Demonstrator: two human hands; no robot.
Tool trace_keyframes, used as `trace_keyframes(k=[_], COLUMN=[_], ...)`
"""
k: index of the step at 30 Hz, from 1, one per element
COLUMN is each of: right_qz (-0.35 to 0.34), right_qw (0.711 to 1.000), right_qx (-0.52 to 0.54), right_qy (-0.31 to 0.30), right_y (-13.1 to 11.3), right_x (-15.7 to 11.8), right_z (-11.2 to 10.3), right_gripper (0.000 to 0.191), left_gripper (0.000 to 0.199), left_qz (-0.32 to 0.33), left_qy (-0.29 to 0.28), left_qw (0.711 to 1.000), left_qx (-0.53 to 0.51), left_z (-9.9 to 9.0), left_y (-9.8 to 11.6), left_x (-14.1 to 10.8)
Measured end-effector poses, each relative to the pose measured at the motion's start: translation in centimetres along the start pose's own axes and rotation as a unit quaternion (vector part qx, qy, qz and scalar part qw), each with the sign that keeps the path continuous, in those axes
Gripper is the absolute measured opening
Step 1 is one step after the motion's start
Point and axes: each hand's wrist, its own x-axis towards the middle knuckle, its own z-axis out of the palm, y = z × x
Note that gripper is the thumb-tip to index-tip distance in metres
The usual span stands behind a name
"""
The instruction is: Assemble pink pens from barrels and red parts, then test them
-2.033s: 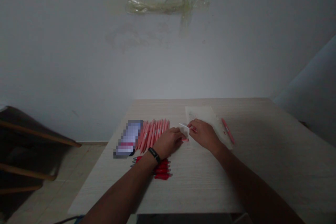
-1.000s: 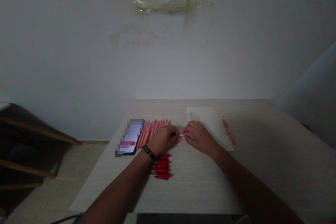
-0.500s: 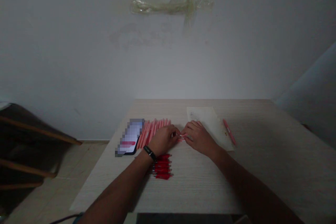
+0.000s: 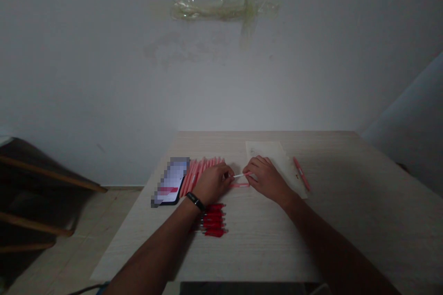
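Where the slim piece (image 4: 238,176) is pointing: between my left hand (image 4: 212,183) and right hand (image 4: 266,179), its long axis is running nearly sideways, the white end at my left, the pink end slightly farther off at my right.
Pink tube (image 4: 240,185): just nearer me, it is lying almost parallel.
Table (image 4: 263,249): its pale wood grain is carrying a row of pink pens (image 4: 196,175) beside a phone (image 4: 172,183), red pens (image 4: 214,221) partly hidden by my left forearm, a paper sheet (image 4: 285,168) and a lone pink pen (image 4: 301,174).
Wall (image 4: 304,73): clear tape (image 4: 214,11) is clinging to it.
Fingers: left thumb and forefinger are pinching the white end; right ones are gripping the pink end.
Wrists: both forearms are angling inward, a dark band (image 4: 195,202) circling the left.
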Motion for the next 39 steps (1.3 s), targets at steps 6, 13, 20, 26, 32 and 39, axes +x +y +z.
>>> trace_keyframes(k=[6,13,20,26,32,39], right_qz=[0.005,0.019,0.016,0.024,0.030,0.053], right_qw=[1.000,1.000,1.000,0.999,0.999,0.998], right_qx=[-0.002,-0.002,0.009,0.009,0.013,-0.014], right_qy=[0.008,0.013,-0.002,-0.021,-0.028,-0.034], right_y=[0.8,2.3,3.2,2.5,2.0,2.5], right_x=[-0.1,-0.2,-0.3,-0.3,-0.2,-0.3], right_z=[-0.7,-1.4,-1.1,-1.3,-1.2,-1.5], right_gripper=[0.010,0.012,0.014,0.010,0.008,0.009], left_gripper=[0.010,0.010,0.010,0.010,0.011,0.010], left_qz=[-0.010,-0.015,-0.014,-0.010,-0.012,-0.014], left_qy=[0.010,0.025,0.028,0.032,0.026,0.031], left_qw=[1.000,0.999,0.999,0.999,0.999,0.999], left_qx=[0.009,0.024,0.019,0.020,0.019,0.012], left_z=[-0.3,-0.1,-0.1,0.0,0.0,0.0], left_y=[0.0,-0.4,-0.6,-0.6,-0.5,-0.6], left_x=[0.0,-0.1,0.0,-0.1,-0.1,-0.2])
